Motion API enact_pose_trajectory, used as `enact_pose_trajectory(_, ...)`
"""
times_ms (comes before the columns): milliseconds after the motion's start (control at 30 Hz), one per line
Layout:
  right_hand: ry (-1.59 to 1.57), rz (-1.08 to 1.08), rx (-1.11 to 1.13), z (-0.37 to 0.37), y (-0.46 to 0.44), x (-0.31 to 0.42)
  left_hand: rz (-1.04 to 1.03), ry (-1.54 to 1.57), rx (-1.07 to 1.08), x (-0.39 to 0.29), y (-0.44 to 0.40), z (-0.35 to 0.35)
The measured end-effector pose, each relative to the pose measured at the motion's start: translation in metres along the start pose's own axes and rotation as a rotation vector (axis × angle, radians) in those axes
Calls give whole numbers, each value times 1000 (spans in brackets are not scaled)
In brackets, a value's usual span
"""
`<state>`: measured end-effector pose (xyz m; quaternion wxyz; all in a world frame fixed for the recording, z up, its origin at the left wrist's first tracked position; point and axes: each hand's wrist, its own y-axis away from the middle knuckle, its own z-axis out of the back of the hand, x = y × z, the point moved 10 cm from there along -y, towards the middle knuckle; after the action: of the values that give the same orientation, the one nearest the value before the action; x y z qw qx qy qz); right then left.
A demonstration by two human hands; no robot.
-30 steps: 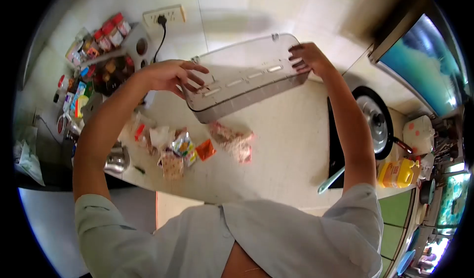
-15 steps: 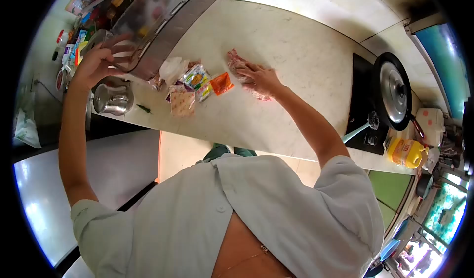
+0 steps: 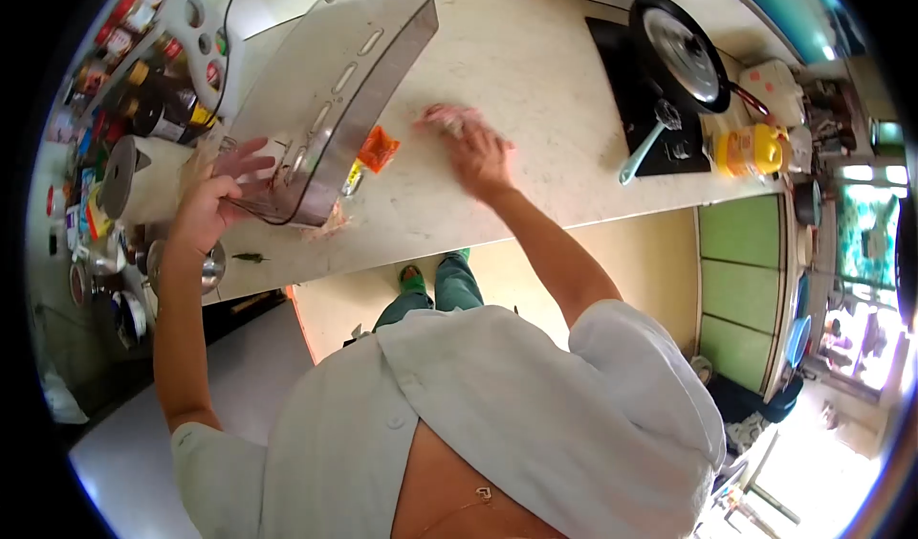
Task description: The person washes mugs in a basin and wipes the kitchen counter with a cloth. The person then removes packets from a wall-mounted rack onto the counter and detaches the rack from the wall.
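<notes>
My left hand (image 3: pixel 212 209) grips the near left end of a long, smoky-clear plastic bin (image 3: pixel 368 66), thumb and fingers at its wall. The bin is tilted above the counter and hides most of the packets beneath it. An orange packet (image 3: pixel 379 149) and part of a yellow-green packet (image 3: pixel 352 177) show beside its right wall. My right hand (image 3: pixel 481 161) presses down on a crumpled pink and white cloth (image 3: pixel 448 118) on the counter, its fingers partly blurred. A small green chili-like piece (image 3: pixel 250 257) lies near the counter's front edge.
A black pan with a lid (image 3: pixel 681 56) sits on the dark stove (image 3: pixel 612 75), beside a blue-handled scrubber (image 3: pixel 643 152). A yellow bottle (image 3: pixel 749 150) stands further right. At left are a metal pot (image 3: pixel 212 266), a white canister (image 3: pixel 148 180) and racks of jars and bottles.
The bin has swung rightward, lower over the packets, with my left hand still on it. My right hand remains on the cloth, which has shifted slightly. The whole view has turned.
</notes>
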<state>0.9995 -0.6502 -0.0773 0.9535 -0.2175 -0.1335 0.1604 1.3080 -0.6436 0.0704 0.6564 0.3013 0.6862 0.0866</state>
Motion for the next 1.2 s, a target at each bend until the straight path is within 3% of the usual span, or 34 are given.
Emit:
enact_pose_trajectory(33,89,-121,-61,-7,13,-38,21,-57,17,7,-4,-4)
enact_pose_trajectory(133,385,-490,60,56,41,-111,24,-71,51,27,-18,-22)
enact_pose_trajectory(267,374,-552,23,78,106,-113,-15,-141,68,30,-27,-65)
enact_pose_trajectory(400,-102,-465,74,104,137,-74,3,-238,93,30,-42,-116)
enact_pose_trajectory(500,-199,-483,-103,149,167,-93,-70,-341,147,28,-61,-162)
enact_pose_trajectory(567,-688,-941,-197,165,222,-142,-101,-341,185,27,-69,-205)
enact_pose_trajectory(600,-669,-967,-226,186,244,-156,-103,-358,224,30,-73,-231)
enact_pose_trajectory(667,-1051,-1222,-446,213,309,-189,-113,-292,289,35,-76,-284)
enact_pose_trajectory(733,-1095,-1249,-619,249,366,-216,-126,-389,351,41,-73,-339)
enact_pose_trajectory(800,-1317,-1453,-756,270,438,-229,-89,-387,475,56,-74,-402)
enact_pose_trajectory(833,-1280,-1412,-859,281,472,-244,-71,-396,506,62,-74,-432)
enact_pose_trajectory(933,-1304,-1574,-1133,317,554,-244,-31,-415,663,84,-69,-528)
enact_pose_trajectory(1133,-1370,-1557,-1453,375,674,-248,96,-422,893,140,-63,-722)
enact_pose_trajectory(1200,-1704,-1253,-1371,381,670,-258,102,-458,953,146,-71,-771)
